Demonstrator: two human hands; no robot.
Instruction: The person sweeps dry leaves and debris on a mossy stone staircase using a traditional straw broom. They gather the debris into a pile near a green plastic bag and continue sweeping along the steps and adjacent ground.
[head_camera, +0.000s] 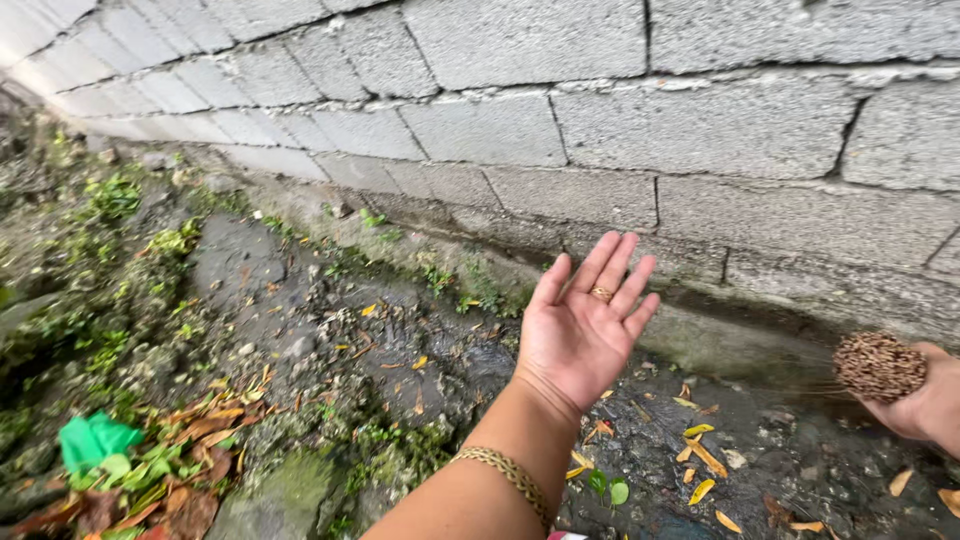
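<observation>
Beside the block wall (600, 130), left hand (580, 325) spread empty, well apart from the right hand (925, 400) gripping a broom bundle (878, 366).

That bundled stick broom end (879, 366) is brown and speckled, a tight dotted pattern of cut tips. The ring (601, 294) is gold, and the braided bracelet (508, 475) is a woven gold-tan. The concrete block wall (600, 120) is pale grey with darker joint lines. The crumpled plastic scrap (92, 440) is bright green, the fallen leaves (700, 455) yellow-orange on dark wet ground (330, 320) with green moss patches.
</observation>
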